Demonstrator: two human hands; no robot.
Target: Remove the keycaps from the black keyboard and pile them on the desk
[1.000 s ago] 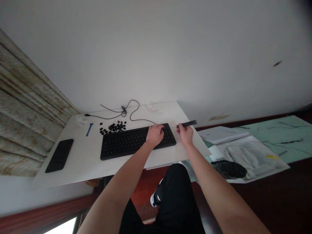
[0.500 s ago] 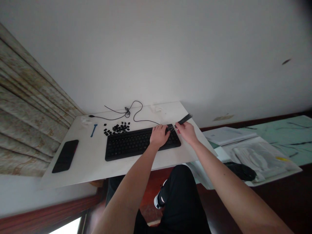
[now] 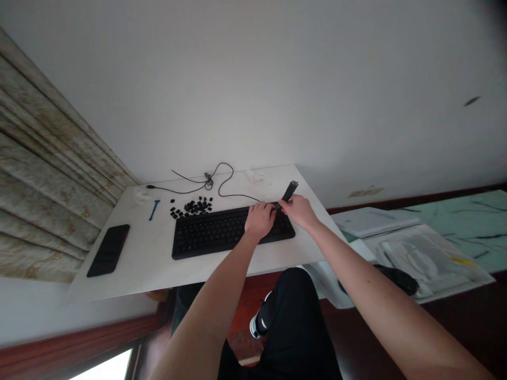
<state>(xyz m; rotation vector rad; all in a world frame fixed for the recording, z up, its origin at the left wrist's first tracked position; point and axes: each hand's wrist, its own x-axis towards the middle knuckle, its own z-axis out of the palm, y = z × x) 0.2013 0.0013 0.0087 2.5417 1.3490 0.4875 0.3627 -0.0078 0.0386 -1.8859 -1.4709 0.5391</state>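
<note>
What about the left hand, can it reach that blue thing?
Probably yes: the left hand is at the keyboard, and just low things, like the small black pieces, lie between it and the blue thing.

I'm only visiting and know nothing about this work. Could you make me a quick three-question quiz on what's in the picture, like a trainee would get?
1. Choose one: which hand holds the black tool?
a) left
b) right

2. True or false: the small black pieces lie in a box on the floor.

3. Fill in the colour: the thin strip left of those pieces is ____.

Key:
1. b, the right hand.
2. False; they lie on the white table, beside the far edge of the keyboard.
3. Blue.
</note>
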